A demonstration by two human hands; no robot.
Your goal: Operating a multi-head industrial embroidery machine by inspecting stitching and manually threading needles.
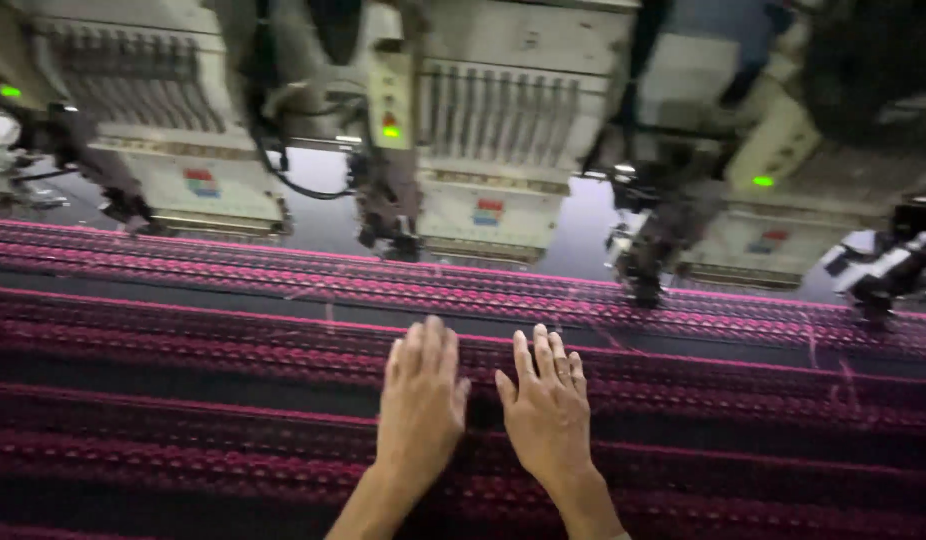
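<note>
Row of cream embroidery machine heads (493, 130) runs across in front of me, needle bars hanging down. Small green indicator lights (762, 181) glow on several. Black cables (303, 185) loop between heads. Dim overall; pale glossy bed (583, 235) shows beneath them.

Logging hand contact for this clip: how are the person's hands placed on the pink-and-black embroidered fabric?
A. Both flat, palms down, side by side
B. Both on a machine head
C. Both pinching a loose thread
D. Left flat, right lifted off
A: the left hand and right hand lie flat, fingers extended, side by side on the embroidered fabric, short of the embroidery machine heads.
</note>
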